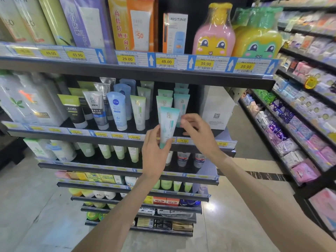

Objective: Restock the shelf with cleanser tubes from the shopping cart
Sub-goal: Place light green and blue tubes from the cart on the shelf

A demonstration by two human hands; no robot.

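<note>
My left hand (pixel 154 153) grips a teal-and-white cleanser tube (pixel 168 122) by its lower end, upright, in front of the second shelf's edge (pixel 198 140). Just to the tube's right, my right hand (pixel 198 131) hovers with fingers curled near the tube's upper side; contact cannot be made out. Directly behind stand matching teal tubes (pixel 181 104) in rows on the shelf, cap down. The shopping cart is out of view.
Other cleanser tubes (pixel 116 110) fill the shelf to the left. A white box (pixel 216 108) stands at the shelf's right end. Price tags line the upper shelf rail (pixel 163 61). Another shelving unit (pixel 300 124) runs along the right, across an aisle.
</note>
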